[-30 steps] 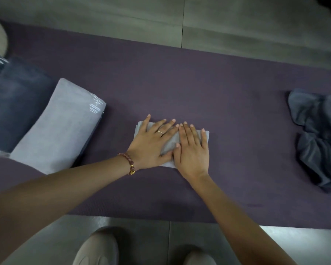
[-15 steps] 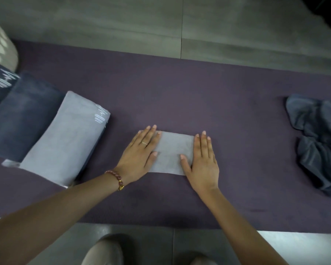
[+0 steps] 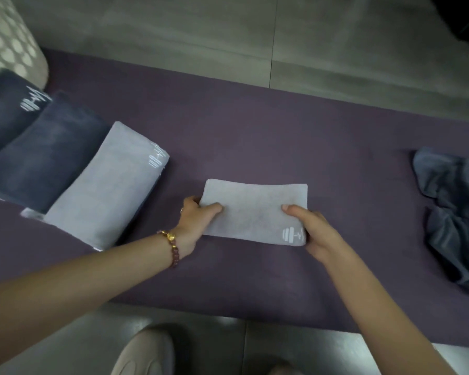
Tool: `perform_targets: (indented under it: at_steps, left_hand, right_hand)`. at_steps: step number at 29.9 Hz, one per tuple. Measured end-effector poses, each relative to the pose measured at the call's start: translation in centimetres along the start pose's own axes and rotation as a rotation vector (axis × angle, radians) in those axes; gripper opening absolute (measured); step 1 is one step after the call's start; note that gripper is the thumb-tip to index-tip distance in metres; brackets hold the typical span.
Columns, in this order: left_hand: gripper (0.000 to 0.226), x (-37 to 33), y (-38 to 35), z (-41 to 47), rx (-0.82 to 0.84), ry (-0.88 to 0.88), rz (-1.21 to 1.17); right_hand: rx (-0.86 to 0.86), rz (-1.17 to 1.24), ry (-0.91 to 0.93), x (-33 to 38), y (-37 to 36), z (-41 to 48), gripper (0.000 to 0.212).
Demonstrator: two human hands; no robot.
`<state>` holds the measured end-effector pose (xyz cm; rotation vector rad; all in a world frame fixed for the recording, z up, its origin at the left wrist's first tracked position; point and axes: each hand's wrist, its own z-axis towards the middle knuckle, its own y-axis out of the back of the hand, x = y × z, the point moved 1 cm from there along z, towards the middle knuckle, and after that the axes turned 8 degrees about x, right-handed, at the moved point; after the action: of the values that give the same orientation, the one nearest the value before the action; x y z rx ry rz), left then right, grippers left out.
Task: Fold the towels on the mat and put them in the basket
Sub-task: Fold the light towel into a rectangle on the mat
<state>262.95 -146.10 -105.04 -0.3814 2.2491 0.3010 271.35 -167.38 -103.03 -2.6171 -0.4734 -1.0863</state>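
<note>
While the purple mat (image 3: 255, 136) spreads wide under everything, look first well off to the left of the grip: a row of folded towels (image 3: 73, 171), dark ones and a pale one overlapping, with the perforated basket (image 3: 8, 44) beyond them. Well out to the right of the grip sits a crumpled dark towel (image 3: 455, 212), not yet folded. Between the two hands is the small folded pale towel (image 3: 255, 209), a tidy rectangle low over the mat; touching it or just lifted, I can't tell. The left hand (image 3: 198, 220) pinches its left short edge, thumb on top, fingers tucked under. The right hand (image 3: 312, 231) pinches the near right corner the same way, right beside the white logo (image 3: 293, 235). My read: it's light, soft and floppy, nothing to break, but the layers could slip open. So hold it at both ends, pinching every layer together.
</note>
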Motion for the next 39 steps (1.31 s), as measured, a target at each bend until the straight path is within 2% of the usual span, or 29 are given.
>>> perform_targets:
  at_steps: [2, 5, 9, 11, 14, 15, 17, 19, 22, 24, 25, 27, 28, 29, 31, 34, 37, 39]
  left_hand:
    - [0.059, -1.1, 0.9, 0.3, 0.131, 0.11, -0.194]
    - [0.053, -2.9, 2.1, 0.8, 0.238, 0.115, -0.381]
    - [0.024, -5.4, 2.6, 2.4, 0.167, -0.034, -0.486]
    - [0.024, -5.9, 2.0, 3.4, 0.088, -0.079, -0.493]
    - [0.037, -5.6, 1.3, 5.4, -0.084, -0.041, -0.497]
    - [0.043, -5.4, 1.1, 5.9, -0.135, -0.021, -0.46]
    - [0.061, -5.5, 0.3, 5.8, -0.22, 0.061, -0.277]
    - [0.079, -5.9, -1.0, 4.4, -0.252, 0.058, -0.069]
    - [0.082, -6.9, -2.2, 3.3, -0.15, -0.253, 0.26]
    - [0.068, -6.6, -1.7, 5.1, -0.107, -0.439, 0.636]
    - [0.065, -6.3, -1.2, 6.4, -0.139, -0.509, 0.84]
    - [0.065, -5.8, -0.3, 8.5, -0.212, -0.565, 1.129]
    - [0.064, -5.3, 0.1, 9.4, -0.221, -0.553, 1.212]
    - [0.064, -4.8, 0.5, 10.1, -0.231, -0.556, 1.275]
    - [0.068, -4.3, 1.0, 10.6, -0.232, -0.529, 1.314]
    - [0.08, -4.8, 0.9, 11.1, -0.185, -0.431, 1.312]
    - [0.077, -5.4, 0.6, 11.3, -0.188, -0.382, 1.29]
    - [0.073, -5.2, 0.8, 10.9, -0.167, -0.382, 1.281]
  right_hand:
    - [0.07, 0.003, 0.041, 1.8, -0.2, 0.7, 0.029]
    - [0.117, -0.148, 0.154, 6.3, -1.3, 3.1, 0.031]
    - [0.159, -0.469, 0.32, 14.5, -4.1, 8.5, 0.021]
    - [0.176, -0.607, 0.338, 17.5, -5.8, 11.8, 0.03]
    - [0.192, -0.745, 0.378, 19.3, -8.3, 16.2, 0.042]
    - [0.177, -0.851, 0.408, 19.4, -9.0, 17.5, 0.044]
    - [0.023, -1.183, 0.44, 18.9, -9.9, 20.0, 0.052]
    - [-0.096, -1.35, 0.436, 17.6, -10.4, 21.2, 0.058]
    - [-0.161, -1.419, 0.593, 15.6, -11.3, 21.3, 0.056]
    - [-0.248, -1.435, 0.815, 14.7, -11.5, 20.6, 0.052]
    - [-0.269, -1.42, 0.928, 14.4, -11.6, 20.2, 0.047]
    - [-0.229, -1.45, 1.108, 13.6, -11.5, 19.7, 0.032]
    - [-0.172, -1.52, 1.146, 13.2, -11.3, 19.7, 0.031]
    - [-0.087, -1.604, 1.121, 12.7, -11.1, 19.7, 0.036]
    - [0.079, -1.726, 0.916, 12.0, -10.7, 19.8, 0.048]
    - [0.144, -1.819, 0.664, 12.3, -10.9, 20.8, 0.052]
    - [0.155, -1.832, 0.587, 13.1, -11.7, 20.8, 0.052]
    - [0.157, -1.744, 0.666, 12.9, -11.5, 19.8, 0.051]
